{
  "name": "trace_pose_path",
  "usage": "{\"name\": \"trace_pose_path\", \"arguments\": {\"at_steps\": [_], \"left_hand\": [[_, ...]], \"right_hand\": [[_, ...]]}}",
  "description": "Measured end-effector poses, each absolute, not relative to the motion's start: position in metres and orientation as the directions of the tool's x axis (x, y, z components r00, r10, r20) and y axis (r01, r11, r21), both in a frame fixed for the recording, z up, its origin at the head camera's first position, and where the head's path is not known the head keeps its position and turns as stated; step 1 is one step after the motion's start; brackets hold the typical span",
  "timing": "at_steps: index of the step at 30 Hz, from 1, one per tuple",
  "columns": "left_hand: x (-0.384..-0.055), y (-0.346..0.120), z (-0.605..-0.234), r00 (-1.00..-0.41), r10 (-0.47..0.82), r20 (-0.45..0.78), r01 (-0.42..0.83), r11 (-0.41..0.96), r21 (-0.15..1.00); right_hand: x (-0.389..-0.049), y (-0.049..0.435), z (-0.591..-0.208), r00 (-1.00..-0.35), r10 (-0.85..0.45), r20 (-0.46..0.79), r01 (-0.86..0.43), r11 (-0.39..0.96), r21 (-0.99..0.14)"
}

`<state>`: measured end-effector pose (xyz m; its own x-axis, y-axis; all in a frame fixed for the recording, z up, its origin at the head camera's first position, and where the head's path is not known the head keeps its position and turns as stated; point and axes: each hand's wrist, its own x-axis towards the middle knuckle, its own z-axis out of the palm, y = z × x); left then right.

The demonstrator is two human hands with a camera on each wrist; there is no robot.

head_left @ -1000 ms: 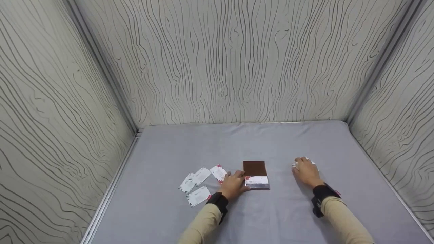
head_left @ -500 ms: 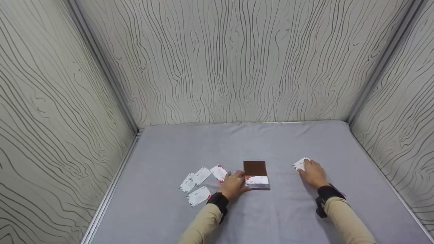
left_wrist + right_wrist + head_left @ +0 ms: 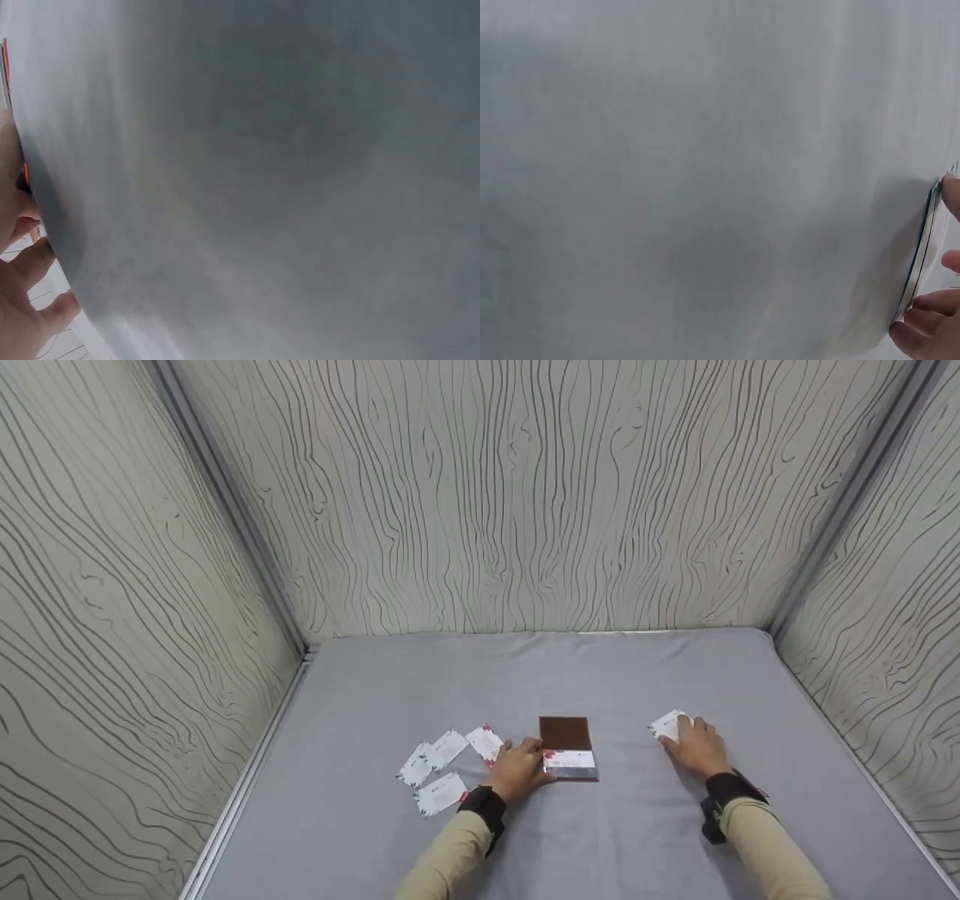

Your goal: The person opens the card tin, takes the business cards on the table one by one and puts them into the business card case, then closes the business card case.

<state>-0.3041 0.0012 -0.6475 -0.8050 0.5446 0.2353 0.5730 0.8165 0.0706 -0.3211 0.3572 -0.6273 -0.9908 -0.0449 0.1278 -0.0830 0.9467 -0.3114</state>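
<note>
A brown card holder [image 3: 564, 733] lies opened flat on the cloth, a floral white card [image 3: 574, 759] showing in its near half. My left hand [image 3: 516, 771] grips the near half by its left side, thumb at the near corner. In the left wrist view only some fingers [image 3: 34, 262] show at the left edge. Over to the right, my right hand [image 3: 696, 748] holds a small stack of white cards [image 3: 667, 725] with printed corners. The right wrist view shows the card stack [image 3: 921, 251] edge-on, pinched between thumb and fingers.
Several loose white cards [image 3: 441, 793] lie to the left of the left hand, some overlapping. One red-flowered card [image 3: 484, 741] is partly behind that hand. Grey cloth [image 3: 375, 682] covers the table, with patterned panels [image 3: 480, 510] on three sides.
My right hand has shifted slightly right and nearer, its fingers drawing back so that more of the card stack shows. The left hand and the card holder have stayed in place.
</note>
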Motion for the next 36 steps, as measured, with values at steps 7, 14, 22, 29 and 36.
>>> {"name": "trace_pose_path", "arguments": {"at_steps": [7,14,22,29,36], "left_hand": [[-0.304,0.002,-0.648,-0.812,0.539,0.224,0.568,0.818,0.092],[-0.304,0.002,-0.647,-0.818,0.535,0.211,0.565,0.817,0.115],[-0.304,0.002,-0.646,-0.823,0.535,0.190,0.561,0.819,0.124],[-0.305,0.002,-0.651,-0.807,0.546,0.224,0.574,0.815,0.079],[-0.306,0.002,-0.652,-0.800,0.549,0.241,0.579,0.812,0.070]], "right_hand": [[-0.321,0.359,-0.626,-0.988,-0.033,0.148,-0.084,0.934,-0.348],[-0.324,0.363,-0.627,-0.995,0.012,0.099,-0.027,0.924,-0.380],[-0.325,0.367,-0.629,-0.996,0.051,0.077,0.015,0.913,-0.408],[-0.329,0.367,-0.634,-0.982,0.057,0.181,-0.024,0.909,-0.415],[-0.328,0.367,-0.631,-0.972,0.047,0.232,-0.063,0.893,-0.445]]}}
